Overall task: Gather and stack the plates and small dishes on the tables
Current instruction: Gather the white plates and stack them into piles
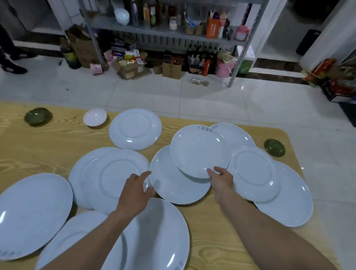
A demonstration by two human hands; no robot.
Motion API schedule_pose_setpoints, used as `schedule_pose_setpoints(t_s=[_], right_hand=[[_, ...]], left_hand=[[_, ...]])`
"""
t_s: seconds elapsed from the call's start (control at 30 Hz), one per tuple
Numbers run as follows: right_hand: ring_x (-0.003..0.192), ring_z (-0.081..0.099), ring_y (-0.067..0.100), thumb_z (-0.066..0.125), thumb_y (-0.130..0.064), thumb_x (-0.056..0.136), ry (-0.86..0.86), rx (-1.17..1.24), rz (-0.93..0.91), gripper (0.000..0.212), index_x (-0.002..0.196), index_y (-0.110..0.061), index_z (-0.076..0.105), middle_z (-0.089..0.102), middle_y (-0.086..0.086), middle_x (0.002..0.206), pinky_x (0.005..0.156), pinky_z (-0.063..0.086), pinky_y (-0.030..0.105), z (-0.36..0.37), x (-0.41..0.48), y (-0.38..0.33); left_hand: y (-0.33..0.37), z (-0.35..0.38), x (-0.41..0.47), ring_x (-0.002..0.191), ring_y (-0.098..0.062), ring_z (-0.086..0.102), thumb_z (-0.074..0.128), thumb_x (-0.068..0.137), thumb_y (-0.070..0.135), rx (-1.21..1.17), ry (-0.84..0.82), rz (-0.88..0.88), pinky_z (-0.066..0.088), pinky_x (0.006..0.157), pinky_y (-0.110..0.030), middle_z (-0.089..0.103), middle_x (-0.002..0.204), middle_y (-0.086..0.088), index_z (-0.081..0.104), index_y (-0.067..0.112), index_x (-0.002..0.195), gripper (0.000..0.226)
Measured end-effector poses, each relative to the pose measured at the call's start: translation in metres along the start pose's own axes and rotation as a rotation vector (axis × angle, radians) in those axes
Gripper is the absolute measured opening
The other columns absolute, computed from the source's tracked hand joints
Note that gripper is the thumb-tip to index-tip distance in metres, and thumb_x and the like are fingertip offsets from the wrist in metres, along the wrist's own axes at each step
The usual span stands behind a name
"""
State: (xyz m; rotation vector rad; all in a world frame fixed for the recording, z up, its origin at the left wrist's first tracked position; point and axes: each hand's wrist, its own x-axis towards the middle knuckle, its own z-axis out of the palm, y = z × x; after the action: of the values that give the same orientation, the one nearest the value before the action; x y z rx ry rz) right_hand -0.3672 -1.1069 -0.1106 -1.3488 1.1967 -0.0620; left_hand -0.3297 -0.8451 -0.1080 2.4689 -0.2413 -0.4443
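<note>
Desk (219, 243): pale wood grain, crowded with white crockery.

Right hand (222, 179): thumb on top of the near rim of a tilted plate (199, 150), fingers curled under it. This plate is raised over its neighbours.

Left hand (134, 191): fingers spread and relaxed, holding nothing. The fingertips lie at the rim of a two-plate pile (109, 177). Actual contact cannot be confirmed.

Beneath the tilted plate: a centre plate (177, 187), partly covered.

Right cluster: a rear plate (236, 135) behind the tilted one, and a ridged plate (252, 171) overlapping an outer plate (291, 203) at the desk's right side.

Far side: a single plate (135, 129) lying alone, with a small pale dish (94, 117) just to its left.

Green dishes: one at the far left (38, 116), one at the far right (274, 147), well apart.

Near edge: an oval platter (27, 216), a second platter (78, 238) and a large platter (159, 235), the last two overlapping under the left forearm.

Beyond the desk: tiled floor, a metal shelf (166, 33) of bottles, and cardboard boxes (131, 69) below.
</note>
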Motion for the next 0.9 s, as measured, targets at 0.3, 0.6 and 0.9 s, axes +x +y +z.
schedule_pose_setpoints(t_s=[0.3, 0.6, 0.9], right_hand=[[0.102, 0.065, 0.032, 0.062, 0.011, 0.089, 0.059, 0.282, 0.023, 0.037, 0.12, -0.008, 0.066, 0.063, 0.013, 0.117, 0.078, 0.061, 0.038, 0.003, 0.01, -0.012], [0.102, 0.068, 0.033, 0.064, 0.015, 0.085, 0.042, 0.463, -0.029, 0.037, 0.115, -0.007, 0.068, 0.065, 0.014, 0.117, 0.08, 0.061, 0.048, -0.016, -0.003, -0.041], [0.102, 0.068, 0.032, 0.064, 0.013, 0.087, 0.062, 0.489, -0.005, 0.037, 0.117, -0.007, 0.066, 0.062, 0.016, 0.122, 0.076, 0.062, 0.042, -0.026, -0.011, -0.032]], left_hand=[[0.001, 0.009, 0.009, 0.093, -0.017, 0.051, 0.061, 0.092, 0.017, -0.1, -0.025, -0.068, 0.036, 0.082, -0.023, 0.052, 0.097, -0.002, 0.051, 0.026, 0.138, 0.049], [0.014, 0.016, 0.021, 0.078, -0.011, 0.055, 0.06, 0.091, 0.011, -0.2, -0.133, -0.169, 0.043, 0.078, -0.026, 0.058, 0.076, 0.002, 0.054, 0.024, 0.135, 0.046], [0.015, 0.034, 0.034, 0.095, -0.028, 0.061, 0.065, 0.078, -0.008, -0.404, 0.01, -0.352, 0.054, 0.089, -0.04, 0.061, 0.105, -0.011, 0.065, 0.013, 0.113, 0.041]])
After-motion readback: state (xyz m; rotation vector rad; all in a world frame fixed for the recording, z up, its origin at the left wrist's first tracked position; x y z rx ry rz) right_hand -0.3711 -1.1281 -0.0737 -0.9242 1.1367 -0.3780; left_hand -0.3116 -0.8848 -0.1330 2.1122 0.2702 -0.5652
